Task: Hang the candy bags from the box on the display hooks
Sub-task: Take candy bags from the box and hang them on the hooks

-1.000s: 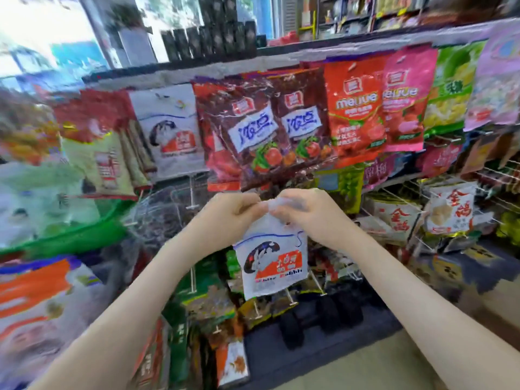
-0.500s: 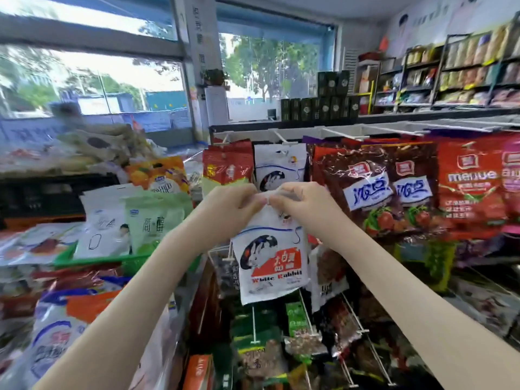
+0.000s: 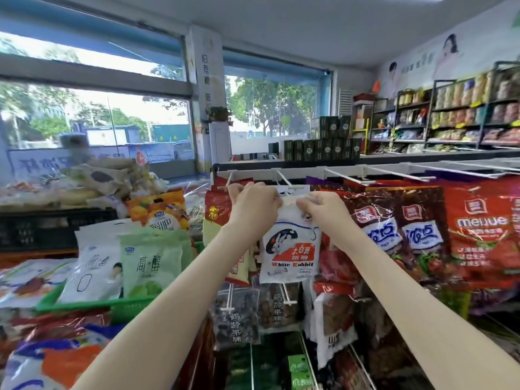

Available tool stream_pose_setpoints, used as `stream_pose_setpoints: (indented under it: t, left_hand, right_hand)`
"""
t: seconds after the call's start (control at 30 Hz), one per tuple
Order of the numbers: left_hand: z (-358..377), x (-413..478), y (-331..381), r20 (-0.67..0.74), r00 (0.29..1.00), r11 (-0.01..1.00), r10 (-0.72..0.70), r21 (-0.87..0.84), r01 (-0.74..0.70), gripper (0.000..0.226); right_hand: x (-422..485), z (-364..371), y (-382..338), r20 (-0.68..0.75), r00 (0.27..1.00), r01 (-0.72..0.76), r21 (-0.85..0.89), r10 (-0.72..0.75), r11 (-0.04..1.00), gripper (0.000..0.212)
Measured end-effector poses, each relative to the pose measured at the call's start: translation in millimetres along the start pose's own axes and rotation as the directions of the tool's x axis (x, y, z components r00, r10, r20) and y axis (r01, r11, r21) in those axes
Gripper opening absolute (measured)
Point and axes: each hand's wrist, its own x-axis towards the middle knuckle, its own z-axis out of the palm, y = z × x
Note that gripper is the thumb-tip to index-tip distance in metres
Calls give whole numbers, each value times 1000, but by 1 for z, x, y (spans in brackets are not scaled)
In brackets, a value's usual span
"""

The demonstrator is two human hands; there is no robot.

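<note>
A white candy bag point(image 3: 289, 249) with a rabbit picture and red label hangs from both my hands. My left hand point(image 3: 251, 205) pinches its top left corner and my right hand point(image 3: 323, 211) pinches its top right corner. The bag's top edge is level with the tip of a white display hook point(image 3: 287, 182) on the top rail. Another white bag of the same kind hangs behind it on that hook, mostly hidden. The box is not in view.
Dark brown bags point(image 3: 399, 229) and red bags point(image 3: 484, 229) hang on hooks to the right. Red-and-cream bags point(image 3: 216, 212) hang at the left. A green basket point(image 3: 92, 304) of pale bags stands left. Lower hooks point(image 3: 230, 299) carry more bags below.
Both hands have lifted the white bag from mid-rack up to the top row of hooks. The view has tilted upward, showing the windows and ceiling.
</note>
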Motion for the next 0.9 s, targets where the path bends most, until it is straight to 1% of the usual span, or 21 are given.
stream_pose_setpoints:
  t: [0.07,0.17,0.27,0.5,0.67,0.9]
  left_hand:
    - [5,10,4,-8,1000,999,-29,20,30,25]
    - [7,18,9,-53,997,996,-51,76,55,24]
    - [7,22,11,-52,996,993,-70,92,74,26]
    - [6,22,6,-61,995,996,-81,43,84,27]
    - [6,23,2,-31,993,994,-110,-6,110,24]
    - [11,26,3,-65,993,995,-104,-4,104,26]
  right_hand:
    - [8,-1,5,-15,999,-29,22,29,999,23]
    - [18,2,8,-56,997,-50,47,53,998,29]
    - [24,4,11,-73,996,-52,75,58,996,29]
    - [25,4,17,-64,998,-13,121,21,993,25]
    - [25,3,14,-38,999,-18,159,25,987,13]
    - [32,5,13,-62,998,4,115,3,993,18]
